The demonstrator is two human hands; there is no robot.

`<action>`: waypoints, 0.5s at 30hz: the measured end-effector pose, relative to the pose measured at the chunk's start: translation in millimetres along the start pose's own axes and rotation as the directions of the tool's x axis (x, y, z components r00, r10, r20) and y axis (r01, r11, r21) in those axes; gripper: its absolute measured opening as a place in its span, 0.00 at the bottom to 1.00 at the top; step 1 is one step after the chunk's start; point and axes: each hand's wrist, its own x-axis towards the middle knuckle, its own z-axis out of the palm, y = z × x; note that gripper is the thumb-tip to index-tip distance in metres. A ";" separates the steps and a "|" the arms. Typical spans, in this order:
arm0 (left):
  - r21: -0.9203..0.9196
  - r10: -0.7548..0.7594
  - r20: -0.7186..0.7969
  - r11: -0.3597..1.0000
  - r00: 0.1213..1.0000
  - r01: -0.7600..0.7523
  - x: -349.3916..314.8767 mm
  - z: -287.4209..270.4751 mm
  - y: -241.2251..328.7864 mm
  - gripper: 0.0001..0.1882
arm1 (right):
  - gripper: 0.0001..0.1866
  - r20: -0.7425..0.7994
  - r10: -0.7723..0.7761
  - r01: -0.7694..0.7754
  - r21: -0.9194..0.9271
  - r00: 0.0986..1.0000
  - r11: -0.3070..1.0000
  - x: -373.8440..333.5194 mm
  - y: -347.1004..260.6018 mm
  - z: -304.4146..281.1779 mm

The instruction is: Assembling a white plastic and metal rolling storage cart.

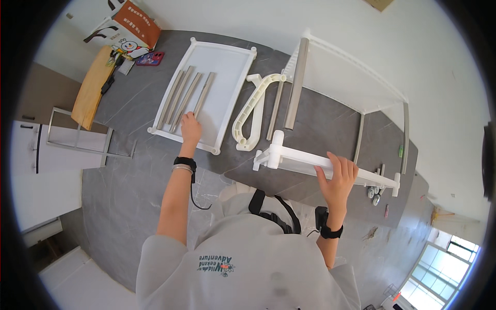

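Observation:
A white plastic shelf panel [226, 77] with raised corners lies on the grey table, left of centre. Several silvery metal tubes [186, 94] rest on it side by side. My left hand [191, 129] has its fingers closed at the near end of the rightmost metal tube [205, 93]. At the right stands a partly joined rack, with metal tubes as posts between two white shelves. My right hand [338, 178] is wrapped over the rim of its near white shelf [305, 157], thumb on one side and fingers over the other.
Two cream curved plastic side pieces [253, 111] lie between the panel and the rack. A loose tube [275, 111] lies beside them. Small wheels [374, 192] sit beyond the near shelf. A wooden board [94, 88], phone [150, 58] and printed bag [129, 31] are at far left.

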 end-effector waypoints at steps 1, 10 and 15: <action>-0.003 -0.039 0.037 0.999 0.999 0.040 0.1 4.9 0.4 0.19 | 0.22 0.001 0.008 -0.008 -0.007 1.000 1.000 -0.1 -0.1 0.1; -0.351 -0.120 0.126 0.923 0.985 0.158 -8.2 -1.7 24.3 0.19 | 0.22 -0.148 0.150 -0.109 0.252 0.978 0.961 -1.8 -3.7 -6.4; -0.491 -0.061 0.031 0.868 0.998 0.068 -29.6 -88.7 94.7 0.18 | 0.07 -0.252 0.195 -0.167 0.131 0.948 0.977 -27.8 8.3 -4.7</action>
